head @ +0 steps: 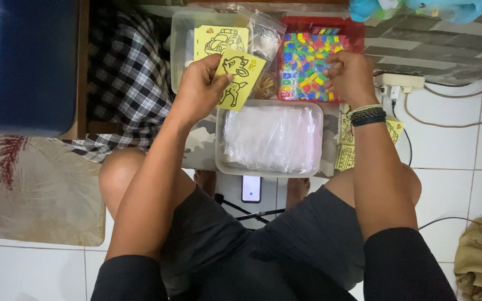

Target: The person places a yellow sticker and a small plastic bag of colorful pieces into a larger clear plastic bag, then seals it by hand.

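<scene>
**Yellow card in one hand, coloured packets under the other**

Yellow is the card [240, 78] my left hand [201, 89] pinches, thumb across its face and fingers behind it. It carries a black line drawing of a deer-like animal and sits tilted above the far left corner of the clear tub [221, 161] that lies in the middle, nearest my knees. That tub is filled with a stack of thin clear plastic bags [271, 139].

My right hand [350, 75] is curled, fingertips down on the small coloured packets [305, 64] that fill the red tray [352, 28] at the far right; I cannot tell whether it grips one. A dark and pale bracelet [367, 115] wraps that wrist.

Behind the held card, in another clear tub [178, 50] at the far left, stands a second yellow card [218, 39] with a car drawn on it. More yellow cards [346, 147] lie to the right of the near tub, under my right forearm. A phone [251, 189] lies on the white floor tiles between my feet.
</scene>
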